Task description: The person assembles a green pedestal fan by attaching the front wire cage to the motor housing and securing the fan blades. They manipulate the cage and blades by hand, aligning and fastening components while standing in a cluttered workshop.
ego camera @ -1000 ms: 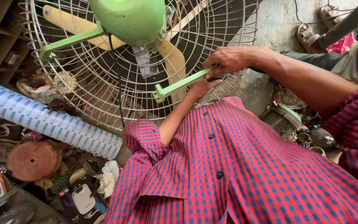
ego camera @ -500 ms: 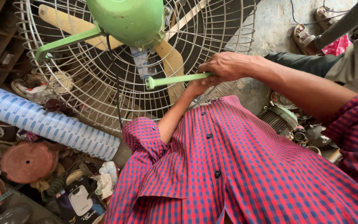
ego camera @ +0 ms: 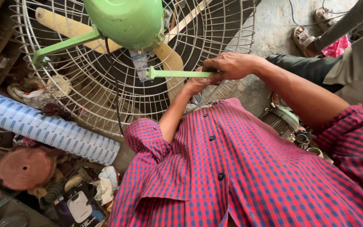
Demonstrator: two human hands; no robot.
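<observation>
A large fan lies in front of me, with a wire guard (ego camera: pixel 85 105), pale wooden blades (ego camera: pixel 171 63) and a green motor housing (ego camera: pixel 127 21). One green strut (ego camera: pixel 64 44) runs from the housing to the guard's left rim. My right hand (ego camera: pixel 232 65) is closed around the end of a second, loose green strut (ego camera: pixel 175 74), held level with its free end just below the housing. My left hand (ego camera: pixel 195 85) sits right under the right hand against the guard wires. Its fingers are mostly hidden.
A blue-and-white patterned roll (ego camera: pixel 47 128) lies left of my checked shirt. Below it are a rusty round disc (ego camera: pixel 24 167), rags and small parts. A small motor (ego camera: pixel 284 122) sits to the right. Another person's leg and sandalled foot (ego camera: pixel 305 35) stand at the top right.
The loose green strut has swung from tilted to level, and its free end has moved up and left toward the motor housing. Both hands have stayed together at its other end.
</observation>
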